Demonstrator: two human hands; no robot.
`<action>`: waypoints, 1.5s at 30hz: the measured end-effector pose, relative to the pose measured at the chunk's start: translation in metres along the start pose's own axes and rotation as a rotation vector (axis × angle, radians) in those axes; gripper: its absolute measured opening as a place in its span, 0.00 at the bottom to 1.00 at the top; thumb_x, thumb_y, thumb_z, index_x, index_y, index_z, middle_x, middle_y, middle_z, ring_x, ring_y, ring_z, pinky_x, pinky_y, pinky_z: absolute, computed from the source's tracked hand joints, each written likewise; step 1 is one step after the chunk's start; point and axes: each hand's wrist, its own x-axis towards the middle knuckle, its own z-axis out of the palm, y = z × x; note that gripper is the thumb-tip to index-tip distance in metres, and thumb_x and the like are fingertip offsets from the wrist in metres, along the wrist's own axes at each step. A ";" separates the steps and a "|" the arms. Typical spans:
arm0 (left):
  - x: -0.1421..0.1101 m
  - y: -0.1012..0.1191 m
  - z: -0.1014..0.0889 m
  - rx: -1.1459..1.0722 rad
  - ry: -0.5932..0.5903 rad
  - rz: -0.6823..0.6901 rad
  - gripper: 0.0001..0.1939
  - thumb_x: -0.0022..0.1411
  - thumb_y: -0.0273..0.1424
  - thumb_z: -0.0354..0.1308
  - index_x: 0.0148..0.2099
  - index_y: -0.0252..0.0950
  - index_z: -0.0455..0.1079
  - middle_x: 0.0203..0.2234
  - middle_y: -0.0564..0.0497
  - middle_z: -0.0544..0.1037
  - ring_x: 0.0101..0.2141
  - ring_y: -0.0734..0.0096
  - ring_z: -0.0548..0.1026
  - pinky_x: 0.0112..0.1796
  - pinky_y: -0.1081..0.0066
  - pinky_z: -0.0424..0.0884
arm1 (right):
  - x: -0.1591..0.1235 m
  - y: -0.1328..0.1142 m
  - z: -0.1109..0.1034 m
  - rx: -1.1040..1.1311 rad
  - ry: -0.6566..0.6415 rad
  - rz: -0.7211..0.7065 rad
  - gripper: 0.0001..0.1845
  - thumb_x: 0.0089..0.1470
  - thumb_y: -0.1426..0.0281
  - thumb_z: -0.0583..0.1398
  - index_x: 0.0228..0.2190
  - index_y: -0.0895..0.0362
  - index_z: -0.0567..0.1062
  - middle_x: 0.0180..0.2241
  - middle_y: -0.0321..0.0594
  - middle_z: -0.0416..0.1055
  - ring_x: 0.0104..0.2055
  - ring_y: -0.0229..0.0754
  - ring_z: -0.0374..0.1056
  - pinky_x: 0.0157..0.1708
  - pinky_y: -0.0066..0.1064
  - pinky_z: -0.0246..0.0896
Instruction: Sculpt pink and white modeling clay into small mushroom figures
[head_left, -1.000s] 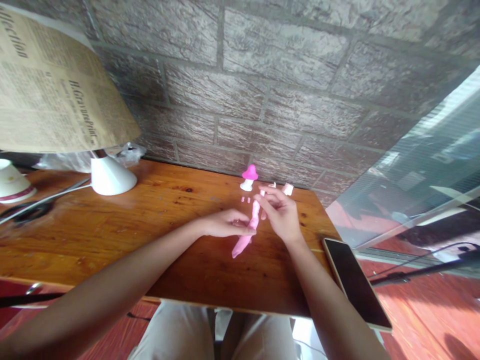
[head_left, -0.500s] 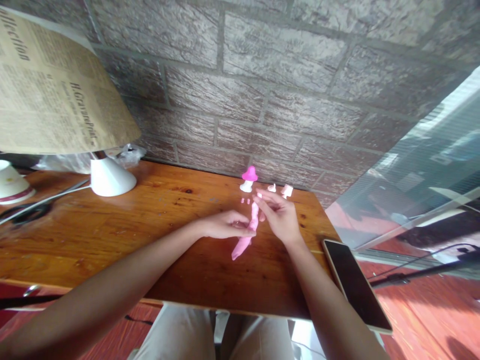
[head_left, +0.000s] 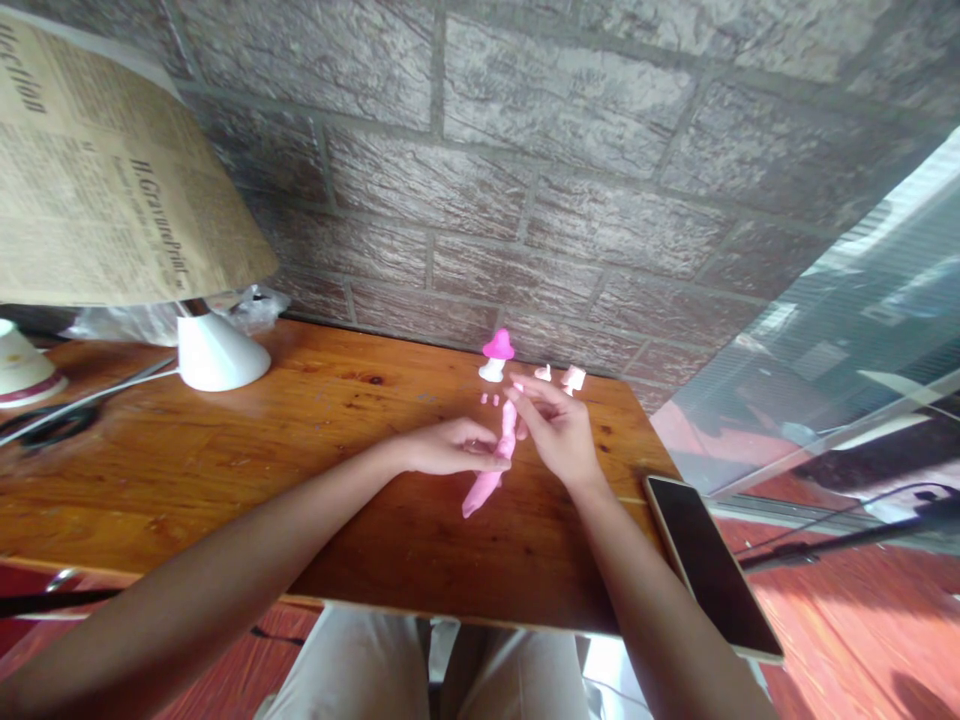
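Note:
My left hand (head_left: 457, 448) is closed around the middle of a long, lumpy pink piece of modelling clay (head_left: 481, 492), thumb on top. Its thick lower end sticks out toward me, and the piece slants up and away. At the narrow upper end, my right hand (head_left: 559, 425) pinches the clay between thumb and fingertips. Beyond the hands stands a small mushroom figure (head_left: 499, 346) with a bright pink cap and a white stem. Two tiny pink bits (head_left: 490, 400) lie in front of it. Behind my right hand are two small pale pink pieces (head_left: 573, 379).
The wooden table (head_left: 337, 420) meets a brick wall (head_left: 480, 240). On the left are a lamp (head_left: 217, 350), a paper cup (head_left: 22, 370), dark-handled scissors (head_left: 60, 425) and clear plastic wrapping (head_left: 127, 325). A phone (head_left: 712, 565) lies along the right edge, beside my right forearm.

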 end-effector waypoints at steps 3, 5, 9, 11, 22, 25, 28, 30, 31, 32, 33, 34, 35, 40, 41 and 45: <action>0.000 0.000 0.000 0.019 -0.002 -0.012 0.23 0.60 0.50 0.60 0.32 0.32 0.71 0.24 0.52 0.74 0.28 0.71 0.72 0.33 0.71 0.66 | 0.000 0.001 -0.001 -0.032 0.008 0.007 0.16 0.54 0.61 0.66 0.42 0.56 0.82 0.22 0.33 0.75 0.17 0.32 0.64 0.18 0.25 0.64; 0.000 0.000 0.000 0.029 -0.005 -0.014 0.23 0.60 0.50 0.60 0.31 0.32 0.71 0.24 0.52 0.74 0.27 0.71 0.71 0.33 0.72 0.66 | 0.000 0.000 -0.002 -0.052 0.010 0.012 0.16 0.54 0.61 0.66 0.41 0.56 0.82 0.20 0.32 0.74 0.17 0.32 0.64 0.18 0.25 0.64; 0.000 0.000 0.000 0.024 -0.005 -0.003 0.23 0.60 0.50 0.60 0.32 0.32 0.71 0.24 0.52 0.74 0.28 0.70 0.72 0.33 0.71 0.67 | -0.001 -0.001 -0.001 -0.042 0.008 0.009 0.16 0.54 0.61 0.66 0.42 0.55 0.82 0.21 0.32 0.75 0.17 0.32 0.64 0.18 0.25 0.65; 0.000 0.000 0.001 0.015 -0.002 -0.005 0.23 0.60 0.50 0.60 0.32 0.32 0.71 0.24 0.52 0.74 0.28 0.70 0.72 0.34 0.71 0.67 | -0.001 -0.001 0.000 -0.029 0.009 0.006 0.18 0.53 0.60 0.66 0.44 0.54 0.81 0.24 0.34 0.77 0.18 0.32 0.64 0.18 0.25 0.65; 0.001 0.001 0.002 0.008 -0.016 -0.026 0.22 0.61 0.48 0.59 0.31 0.32 0.68 0.25 0.52 0.72 0.28 0.72 0.68 0.32 0.72 0.64 | -0.002 0.001 0.002 -0.004 -0.025 -0.009 0.20 0.55 0.61 0.65 0.48 0.53 0.77 0.35 0.38 0.80 0.21 0.32 0.66 0.20 0.25 0.68; 0.001 0.002 0.003 0.007 -0.013 -0.021 0.22 0.61 0.48 0.59 0.31 0.32 0.69 0.25 0.52 0.72 0.28 0.72 0.68 0.32 0.72 0.64 | -0.002 0.001 0.003 0.002 -0.015 0.006 0.16 0.54 0.60 0.66 0.42 0.54 0.80 0.34 0.39 0.81 0.20 0.32 0.66 0.19 0.25 0.67; 0.001 0.001 0.003 0.009 -0.014 -0.017 0.22 0.61 0.49 0.59 0.31 0.32 0.69 0.24 0.53 0.71 0.27 0.73 0.67 0.31 0.72 0.64 | -0.002 0.002 0.003 0.001 -0.008 0.019 0.16 0.52 0.59 0.66 0.40 0.55 0.81 0.32 0.38 0.80 0.20 0.33 0.66 0.19 0.26 0.67; 0.001 0.001 0.003 0.013 -0.013 -0.016 0.22 0.60 0.49 0.59 0.31 0.32 0.69 0.24 0.53 0.70 0.27 0.73 0.66 0.31 0.72 0.63 | -0.002 0.003 0.003 -0.008 -0.005 0.019 0.16 0.52 0.59 0.67 0.40 0.55 0.81 0.30 0.38 0.80 0.20 0.33 0.66 0.19 0.26 0.67; 0.001 0.001 0.003 0.015 -0.012 -0.016 0.22 0.60 0.49 0.59 0.31 0.32 0.69 0.24 0.53 0.70 0.27 0.73 0.66 0.31 0.72 0.63 | -0.002 0.003 0.003 -0.013 -0.008 0.020 0.16 0.53 0.59 0.66 0.40 0.54 0.81 0.30 0.37 0.80 0.20 0.34 0.67 0.19 0.26 0.67; 0.001 0.001 0.003 0.015 -0.012 -0.016 0.22 0.61 0.49 0.59 0.31 0.32 0.69 0.24 0.53 0.70 0.27 0.74 0.66 0.31 0.72 0.63 | -0.002 0.003 0.003 -0.020 -0.013 0.021 0.16 0.53 0.59 0.66 0.41 0.54 0.81 0.30 0.37 0.80 0.20 0.34 0.67 0.20 0.27 0.67; 0.001 0.002 0.003 0.015 -0.012 -0.017 0.22 0.61 0.49 0.59 0.31 0.32 0.68 0.24 0.53 0.70 0.27 0.74 0.66 0.31 0.72 0.63 | -0.003 0.003 0.003 -0.029 -0.019 0.022 0.16 0.54 0.59 0.66 0.42 0.54 0.81 0.31 0.38 0.80 0.20 0.34 0.67 0.21 0.27 0.67; 0.001 0.002 0.003 0.015 -0.010 -0.017 0.23 0.61 0.49 0.59 0.31 0.32 0.68 0.24 0.53 0.69 0.27 0.74 0.65 0.30 0.72 0.62 | -0.003 0.003 0.003 -0.042 -0.025 0.022 0.17 0.54 0.59 0.65 0.43 0.54 0.80 0.33 0.38 0.80 0.21 0.34 0.67 0.21 0.27 0.67; 0.000 0.003 0.003 0.017 -0.009 -0.019 0.23 0.61 0.49 0.59 0.31 0.32 0.68 0.24 0.53 0.69 0.26 0.74 0.65 0.30 0.73 0.62 | -0.003 0.003 0.004 -0.058 -0.029 0.020 0.18 0.55 0.59 0.65 0.44 0.54 0.80 0.33 0.39 0.80 0.21 0.33 0.67 0.21 0.27 0.67; 0.000 0.004 0.003 0.053 -0.005 -0.022 0.22 0.62 0.48 0.58 0.29 0.32 0.66 0.22 0.55 0.65 0.24 0.76 0.61 0.27 0.74 0.57 | -0.003 0.003 0.004 -0.141 -0.041 -0.009 0.19 0.56 0.59 0.64 0.46 0.55 0.79 0.33 0.39 0.78 0.23 0.33 0.65 0.22 0.26 0.63; 0.000 0.004 0.003 0.060 -0.006 -0.021 0.22 0.62 0.48 0.58 0.29 0.32 0.66 0.22 0.56 0.64 0.24 0.77 0.60 0.27 0.74 0.57 | -0.004 0.003 0.004 -0.148 -0.044 -0.009 0.19 0.56 0.59 0.64 0.46 0.55 0.79 0.33 0.39 0.78 0.23 0.33 0.65 0.23 0.26 0.64; 0.000 0.004 0.003 0.060 -0.010 -0.024 0.21 0.62 0.47 0.59 0.30 0.32 0.66 0.23 0.55 0.66 0.25 0.76 0.62 0.28 0.74 0.57 | -0.004 0.003 0.003 -0.150 -0.042 -0.005 0.18 0.57 0.59 0.63 0.46 0.54 0.79 0.34 0.39 0.79 0.24 0.34 0.67 0.24 0.27 0.66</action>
